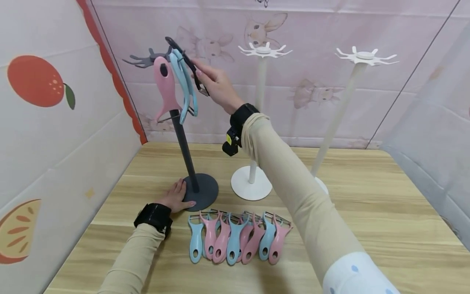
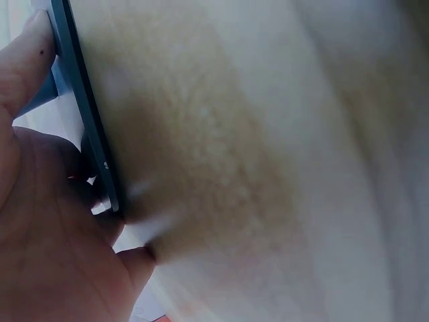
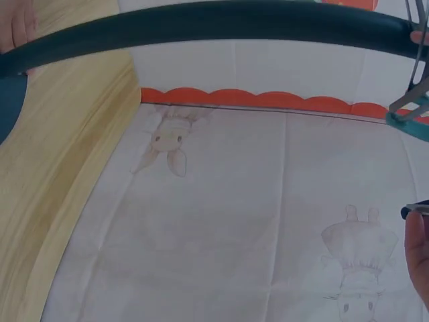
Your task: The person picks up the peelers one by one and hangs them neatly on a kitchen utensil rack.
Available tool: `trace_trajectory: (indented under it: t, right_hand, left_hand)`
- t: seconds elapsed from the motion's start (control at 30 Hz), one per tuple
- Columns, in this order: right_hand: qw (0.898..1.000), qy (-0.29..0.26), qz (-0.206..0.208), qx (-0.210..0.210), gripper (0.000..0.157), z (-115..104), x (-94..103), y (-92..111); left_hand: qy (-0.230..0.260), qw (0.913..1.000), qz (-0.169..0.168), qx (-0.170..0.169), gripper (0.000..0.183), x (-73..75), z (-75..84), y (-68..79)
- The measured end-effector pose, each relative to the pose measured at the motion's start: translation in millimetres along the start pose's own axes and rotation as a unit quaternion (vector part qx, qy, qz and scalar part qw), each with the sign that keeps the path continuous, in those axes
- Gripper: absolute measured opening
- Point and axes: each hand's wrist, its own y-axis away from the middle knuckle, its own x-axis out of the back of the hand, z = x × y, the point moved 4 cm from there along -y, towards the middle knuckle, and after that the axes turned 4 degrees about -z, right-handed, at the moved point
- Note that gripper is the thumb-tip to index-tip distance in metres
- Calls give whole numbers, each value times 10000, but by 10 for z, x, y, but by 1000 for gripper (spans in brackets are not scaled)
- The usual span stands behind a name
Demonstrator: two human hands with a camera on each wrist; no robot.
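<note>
My right hand (image 1: 218, 85) pinches a black peeler (image 1: 189, 61) beside the hooked top of the dark grey stand (image 1: 185, 143). The peeler slants, its blade end lower and its handle end up near the hooks. A pink peeler (image 1: 165, 83) and light blue peelers (image 1: 183, 81) hang from that stand. My left hand (image 1: 174, 198) rests at the round base (image 1: 207, 192), thumb on top and other fingers along the rim. In the right wrist view only part of the right hand (image 3: 417, 258) shows at the edge.
Several pink and blue peelers (image 1: 233, 241) lie in a row on the wooden table (image 1: 367, 228), in front of the bases. Two white stands with bare hooks stand to the right, a middle one (image 1: 262, 77) and a far one (image 1: 341, 106). Printed cloth (image 1: 220, 24) covers the walls.
</note>
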Motion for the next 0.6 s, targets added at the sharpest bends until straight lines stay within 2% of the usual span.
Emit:
trace_trajectory:
  t: [0.17,0.27,0.4,0.6]
  right_hand:
    - [9994,136,-325,-43,39,36,-21,-16]
    - [9986,10,-533,-48,40,78,-48,-3]
    - [9978,-257,-608,-69,42,119,-79,31]
    - [9971,-49,-458,-598,45,210,-102,110]
  left_hand:
    - [47,9999,-117,10,95,-9,13,4]
    - [66,9999,-127,-30,94,1,38,32]
    - [58,9999,-120,-68,92,22,82,72]
    - [41,9999,-97,-77,90,59,90,81]
